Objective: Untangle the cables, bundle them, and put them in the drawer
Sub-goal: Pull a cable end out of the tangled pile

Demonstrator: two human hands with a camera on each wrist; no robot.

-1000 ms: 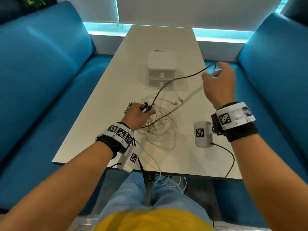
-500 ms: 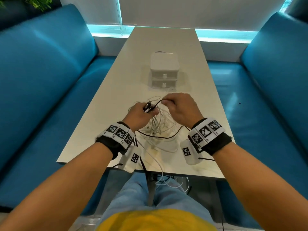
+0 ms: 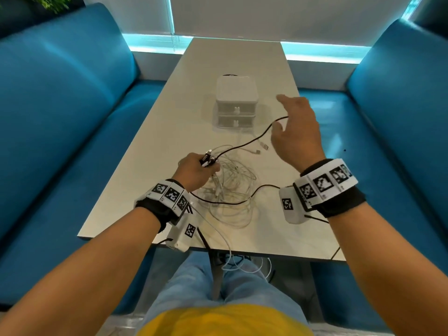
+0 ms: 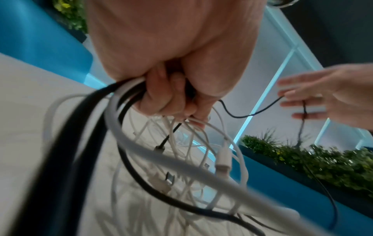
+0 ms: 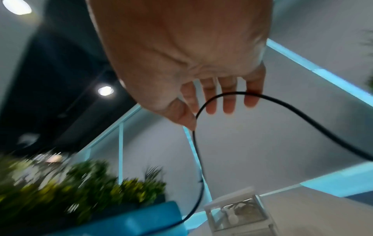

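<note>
A: State of the fingers?
B: Left hand (image 3: 196,169) gripped the cable ends (image 3: 208,160). Right hand (image 3: 297,132) fingers (image 5: 229,97) were straight, the black cable (image 3: 252,140) looped across them.
A: Remaining cables?
B: White cables (image 3: 230,187) lay tangled on the desk (image 3: 155,146), near the closed drawers (image 3: 235,110).

Café or office lounge booth: blue padded benches (image 3: 60,98) flanking long pale table (image 3: 169,112), planter hedge (image 4: 315,161), cyan-lit window wall (image 3: 315,48), ceiling spotlights (image 5: 105,91).
</note>
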